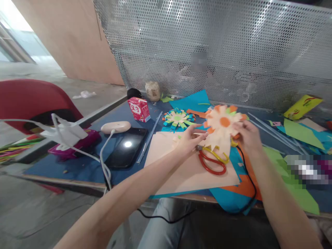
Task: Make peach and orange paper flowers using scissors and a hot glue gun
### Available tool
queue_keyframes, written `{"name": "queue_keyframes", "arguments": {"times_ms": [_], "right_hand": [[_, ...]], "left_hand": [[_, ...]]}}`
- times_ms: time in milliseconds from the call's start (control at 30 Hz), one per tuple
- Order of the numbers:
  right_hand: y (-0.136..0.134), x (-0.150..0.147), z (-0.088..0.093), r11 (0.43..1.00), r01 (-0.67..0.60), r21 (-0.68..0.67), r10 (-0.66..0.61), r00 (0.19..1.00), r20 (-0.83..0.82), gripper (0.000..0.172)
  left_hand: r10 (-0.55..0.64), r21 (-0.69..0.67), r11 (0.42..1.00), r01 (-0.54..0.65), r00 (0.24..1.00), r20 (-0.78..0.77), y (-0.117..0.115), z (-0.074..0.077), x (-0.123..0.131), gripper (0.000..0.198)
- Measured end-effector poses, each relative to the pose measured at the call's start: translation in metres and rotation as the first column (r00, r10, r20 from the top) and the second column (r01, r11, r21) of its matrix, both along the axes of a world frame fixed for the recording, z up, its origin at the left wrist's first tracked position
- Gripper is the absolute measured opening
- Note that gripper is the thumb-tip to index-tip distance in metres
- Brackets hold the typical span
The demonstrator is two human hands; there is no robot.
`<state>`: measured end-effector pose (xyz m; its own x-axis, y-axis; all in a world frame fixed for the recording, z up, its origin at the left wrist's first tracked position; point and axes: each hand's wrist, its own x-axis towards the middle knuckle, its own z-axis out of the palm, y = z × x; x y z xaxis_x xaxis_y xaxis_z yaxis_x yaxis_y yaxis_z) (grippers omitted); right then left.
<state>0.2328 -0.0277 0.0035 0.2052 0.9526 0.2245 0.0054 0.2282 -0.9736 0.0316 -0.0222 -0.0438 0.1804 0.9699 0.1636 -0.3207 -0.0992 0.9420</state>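
My right hand [247, 133] pinches the right edge of a paper flower [216, 121] with pale peach petals, orange tips and an orange round centre. The flower is raised above the table, tilted toward me. To its left, my left hand [193, 138] has its fingers apart, close to the petals; I cannot tell whether it touches them. Scissors [212, 167] with red and yellow handles lie below on peach paper sheets [166, 169]. Behind my left hand sits a second paper flower [177, 118] in blue, green and peach with a light green centre.
On the left are a black phone [127, 147], a white oval device [116, 127], a pink box [139, 109] and white cables on an adapter [64, 133]. Green paper [285, 176] and a yellow packet [303, 107] lie right. A perforated metal panel [220, 45] stands behind.
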Motion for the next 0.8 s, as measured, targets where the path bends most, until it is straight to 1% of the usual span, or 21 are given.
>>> {"name": "queue_keyframes", "arguments": {"times_ms": [67, 100, 133, 233, 367, 433, 500, 533, 600, 667, 700, 733, 800], "right_hand": [[0.002, 0.013, 0.01, 0.982, 0.131, 0.135, -0.095, 0.964, -0.247, 0.024], [0.004, 0.019, 0.015, 0.973, 0.165, 0.162, -0.101, 0.933, -0.346, 0.023], [0.005, 0.024, 0.017, 0.97, 0.184, 0.157, -0.101, 0.898, -0.429, 0.021], [0.009, 0.037, 0.018, 0.984, 0.131, 0.12, -0.039, 0.819, -0.572, 0.017], [0.01, 0.043, 0.012, 0.993, -0.055, 0.103, 0.106, 0.795, -0.598, 0.019], [0.007, 0.042, 0.013, 0.99, -0.086, 0.113, 0.137, 0.789, -0.6, 0.017], [0.002, 0.039, 0.016, 0.991, -0.064, 0.121, 0.125, 0.784, -0.608, 0.013], [0.0, 0.037, 0.018, 0.99, -0.076, 0.12, 0.134, 0.779, -0.612, 0.012], [-0.005, 0.033, 0.022, 0.981, -0.141, 0.133, 0.193, 0.774, -0.603, 0.013], [-0.008, 0.03, 0.023, 0.971, -0.183, 0.153, 0.238, 0.788, -0.569, 0.018], [-0.009, 0.028, 0.023, 0.969, -0.191, 0.154, 0.245, 0.801, -0.547, 0.02], [-0.009, 0.027, 0.022, 0.969, -0.194, 0.151, 0.245, 0.814, -0.527, 0.022], [-0.008, 0.024, 0.019, 0.97, -0.205, 0.132, 0.243, 0.832, -0.499, 0.024]], "left_hand": [[-0.012, 0.017, 1.0, 0.013, 0.999, -0.044, 0.0, 0.001, -0.001, 0.048], [-0.011, 0.031, 0.999, 0.013, 0.997, -0.079, 0.001, 0.002, -0.001, 0.041], [0.001, 0.048, 0.999, 0.004, 0.993, -0.122, 0.002, 0.001, -0.002, 0.035], [0.051, 0.096, 0.995, -0.029, 0.972, -0.23, 0.006, 0.0, -0.005, 0.023], [0.103, 0.155, 0.986, -0.057, 0.946, -0.308, 0.008, 0.001, -0.009, 0.019], [0.152, 0.213, 0.974, -0.076, 0.916, -0.37, 0.008, 0.003, -0.012, 0.021], [0.198, 0.268, 0.96, -0.085, 0.882, -0.428, 0.009, 0.006, -0.016, 0.024], [0.218, 0.288, 0.953, -0.09, 0.866, -0.451, 0.009, 0.007, -0.018, 0.027], [0.25, 0.307, 0.946, -0.105, 0.839, -0.483, 0.012, 0.007, -0.021, 0.034], [0.269, 0.335, 0.937, -0.103, 0.823, -0.5, 0.014, 0.006, -0.023, 0.032], [0.271, 0.375, 0.924, -0.076, 0.821, -0.503, 0.015, 0.006, -0.023, 0.028], [0.262, 0.422, 0.906, -0.029, 0.822, -0.506, 0.015, 0.005, -0.021, 0.03], [0.213, 0.515, 0.85, 0.108, 0.825, -0.524, 0.013, 0.007, -0.014, 0.048]]}}
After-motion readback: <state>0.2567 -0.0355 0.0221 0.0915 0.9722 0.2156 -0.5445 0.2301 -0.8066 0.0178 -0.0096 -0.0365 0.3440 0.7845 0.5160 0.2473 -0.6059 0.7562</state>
